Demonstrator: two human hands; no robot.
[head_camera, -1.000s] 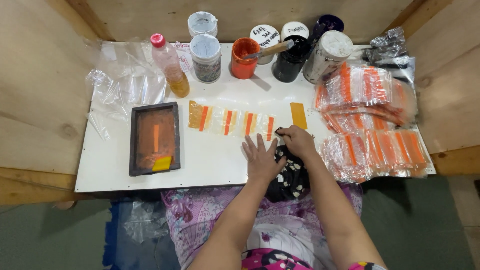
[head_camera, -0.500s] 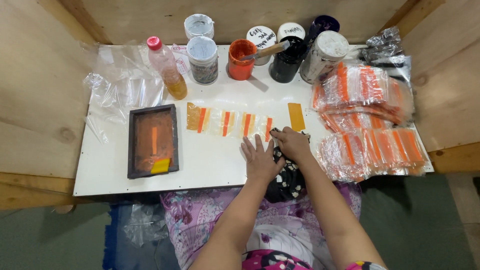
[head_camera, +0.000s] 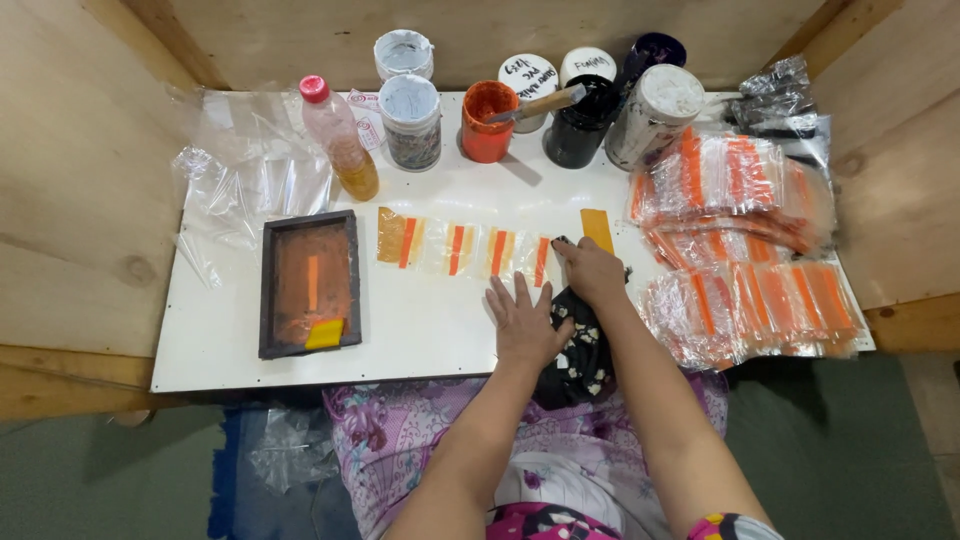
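While the left hand lies flat and open, palm down, on the white table just below centre of the frame, the right hand sits just beside it to the right, fingers curled down over a dark patterned cloth. The cloth trails off the table's near edge toward the person's lap. Whether the right hand pinches the cloth or only presses on it cannot be told.

Just above both hands, across the middle of the frame, runs a row of small clear bags, each with an orange stripe, laid side by side. The right fingertips reach the right end of this row, near a loose yellow strip.

As a judgement, the step in hand looks like wiping or pressing at the row's end; a further move would call for a steady left palm and light pressure, so the thin bags do not slide.

Both forearms enter from the bottom of the frame and angle upward and inward.

At left lies a dark framed printing screen with a yellow squeegee at its lower end. Along the top stand ink pots and a bottle. Heaps of finished striped bags fill the right.
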